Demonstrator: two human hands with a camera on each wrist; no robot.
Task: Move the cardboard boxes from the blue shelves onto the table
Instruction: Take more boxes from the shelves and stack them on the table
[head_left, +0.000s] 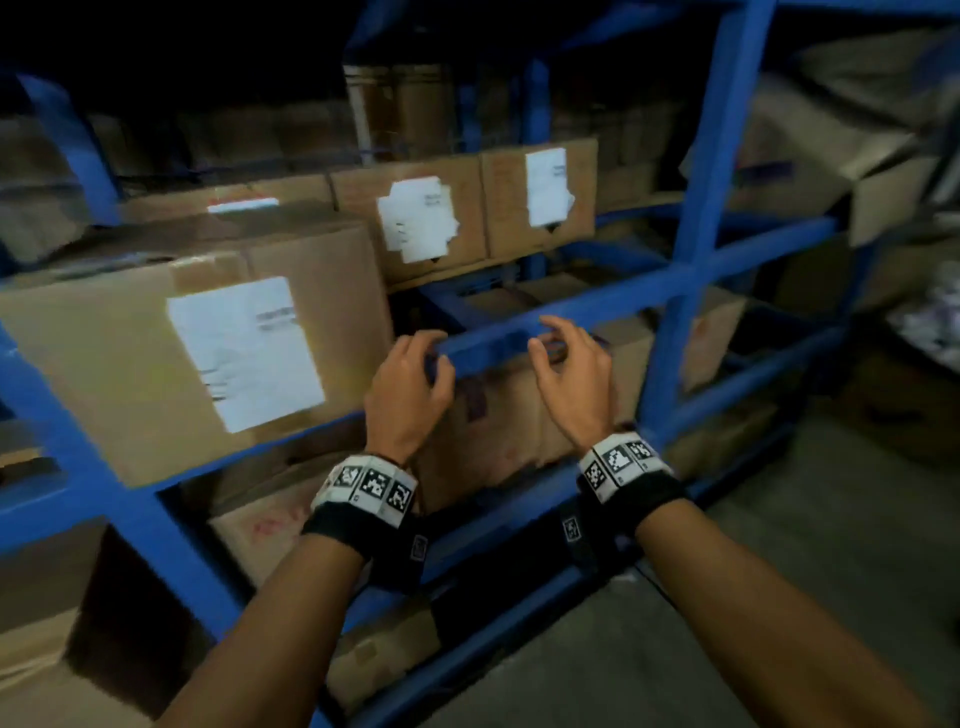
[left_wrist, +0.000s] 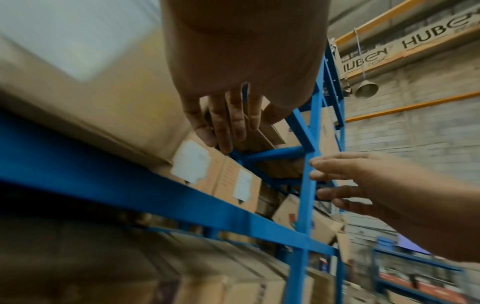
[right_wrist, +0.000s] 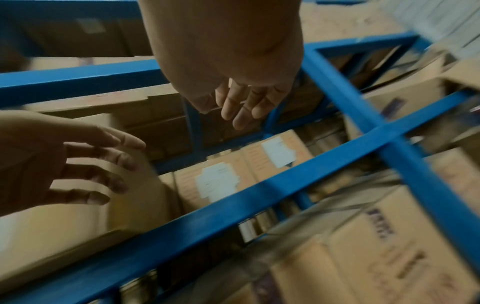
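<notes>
Stood before the blue shelves (head_left: 691, 249), both arms stretched forward; wore marker-printed wristbands (head_left: 371, 488) on each wrist.

Held the left hand (head_left: 408, 387) up in front of the horizontal blue beam (head_left: 519, 325), fingers spread and loosely curved, gripping nothing; showed the same in the left wrist view, fingers (left_wrist: 226, 127) apart against the rack. Held the right hand (head_left: 571, 384) just beside it, equally spread and empty, fingertips near the beam; cannot tell whether touching it.

Found the cardboard boxes on the shelves, none in a hand: a large labelled box (head_left: 197, 338) on the shelf level to the left of the hands, with a white paper label (head_left: 244, 353) on its front; two smaller labelled boxes (head_left: 431, 223) further back on the same level, side by side, each bearing a torn white label; a plain brown box (head_left: 498, 421) on the level below, directly behind the two hands, partly hidden by them and the beam. Saw more boxes on the lower levels and behind the rack, blurred and dim; saw grey floor (head_left: 779, 597) at the right.

Caught, in the right wrist view, the crossing blue bars (right_wrist: 389, 131) with printed cartons behind them; lettering too blurred to read. Caught, in the left wrist view, a block wall (left_wrist: 428, 133) with orange rails beyond the rack.
</notes>
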